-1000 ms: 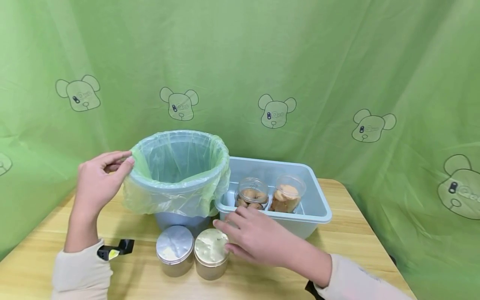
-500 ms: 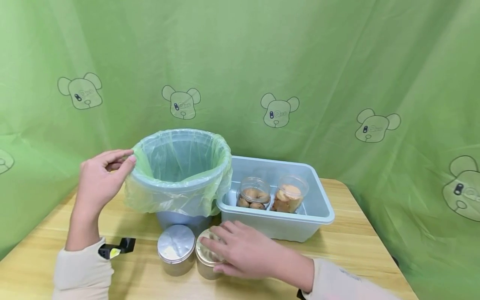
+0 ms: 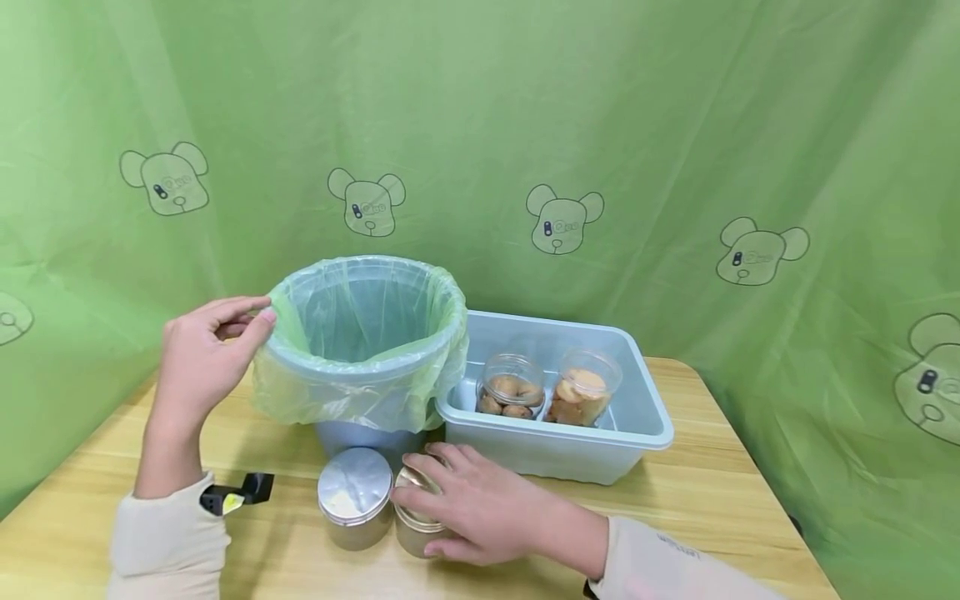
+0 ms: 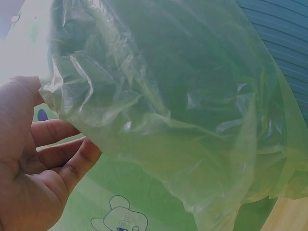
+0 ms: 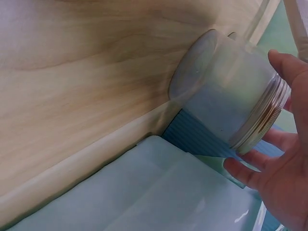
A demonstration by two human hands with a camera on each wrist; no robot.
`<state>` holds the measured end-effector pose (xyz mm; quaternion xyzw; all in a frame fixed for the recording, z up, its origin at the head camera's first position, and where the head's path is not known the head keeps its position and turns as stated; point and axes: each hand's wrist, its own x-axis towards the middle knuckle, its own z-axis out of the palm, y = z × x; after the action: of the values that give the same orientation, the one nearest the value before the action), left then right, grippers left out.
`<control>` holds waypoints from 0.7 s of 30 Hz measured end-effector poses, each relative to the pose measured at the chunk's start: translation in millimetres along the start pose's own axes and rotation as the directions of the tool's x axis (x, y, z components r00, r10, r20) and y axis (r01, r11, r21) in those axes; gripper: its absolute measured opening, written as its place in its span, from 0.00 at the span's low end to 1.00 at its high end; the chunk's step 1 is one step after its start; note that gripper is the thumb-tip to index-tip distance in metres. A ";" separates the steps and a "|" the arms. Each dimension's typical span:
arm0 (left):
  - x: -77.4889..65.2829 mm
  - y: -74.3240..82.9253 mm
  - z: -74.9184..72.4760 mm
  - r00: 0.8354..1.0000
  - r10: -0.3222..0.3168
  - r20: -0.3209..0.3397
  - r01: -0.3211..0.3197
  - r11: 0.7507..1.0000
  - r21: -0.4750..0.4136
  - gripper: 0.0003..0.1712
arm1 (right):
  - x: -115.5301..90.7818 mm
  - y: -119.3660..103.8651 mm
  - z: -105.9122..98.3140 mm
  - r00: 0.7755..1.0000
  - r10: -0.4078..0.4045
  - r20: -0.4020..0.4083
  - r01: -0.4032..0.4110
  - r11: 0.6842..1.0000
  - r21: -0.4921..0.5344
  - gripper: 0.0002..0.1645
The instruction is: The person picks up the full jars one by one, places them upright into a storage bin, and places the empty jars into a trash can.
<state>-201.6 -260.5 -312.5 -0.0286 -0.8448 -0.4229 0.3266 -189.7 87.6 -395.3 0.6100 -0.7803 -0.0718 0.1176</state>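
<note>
In the head view my left hand (image 3: pixel 206 354) pinches the left rim of a light-green garbage bag (image 3: pixel 322 400). The bag lines a round blue trash bin (image 3: pixel 367 437); my thumb is partly behind the film in the left wrist view. My right hand (image 3: pixel 483 504) grips the gold lid of a clear plastic jar (image 5: pixel 226 91), which stands upright on the table, its fingers over the top and thumb on the near side. Left of it stands a second jar with a silver lid (image 3: pixel 355 485).
A light-blue plastic basin (image 3: pixel 630 425) stands right of the bin, close behind the right hand. In it are an open clear jar of round brown items (image 3: pixel 512 390) and a clear jar of pale-orange pieces (image 3: pixel 583 392). Wooden table (image 3: pixel 697 500); green curtain (image 3: pixel 465 125) behind.
My right hand has come down and left from beside the basin onto the gold-lidded jar, covering most of its lid. The left hand stays at the bag's rim.
</note>
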 end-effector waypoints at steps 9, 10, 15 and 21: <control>0.4 -1.1 0.7 1.000 0.005 -0.002 -0.005 1.000 -0.001 0.20 | 1.4 2.9 3.6 1.000 -0.008 -0.016 0.009 0.999 0.052 0.33; 0.4 -1.0 0.7 1.000 0.004 -0.002 -0.004 1.000 -0.002 0.20 | 1.4 2.9 3.6 1.000 -0.011 -0.019 0.012 0.999 0.051 0.33; -0.1 -0.9 0.6 1.000 0.003 0.000 -0.003 1.000 -0.004 0.20 | 1.4 3.2 2.6 0.999 -0.031 -0.015 0.031 0.999 0.032 0.32; 0.2 -1.0 0.6 1.000 0.003 0.000 -0.003 1.000 -0.002 0.20 | 1.2 3.5 -1.5 0.999 -0.049 0.001 0.049 0.999 0.013 0.34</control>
<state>-202.4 -260.8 -313.4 -0.0305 -0.8443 -0.4233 0.3272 -192.8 87.4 -392.9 0.6296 -0.7657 -0.0697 0.1114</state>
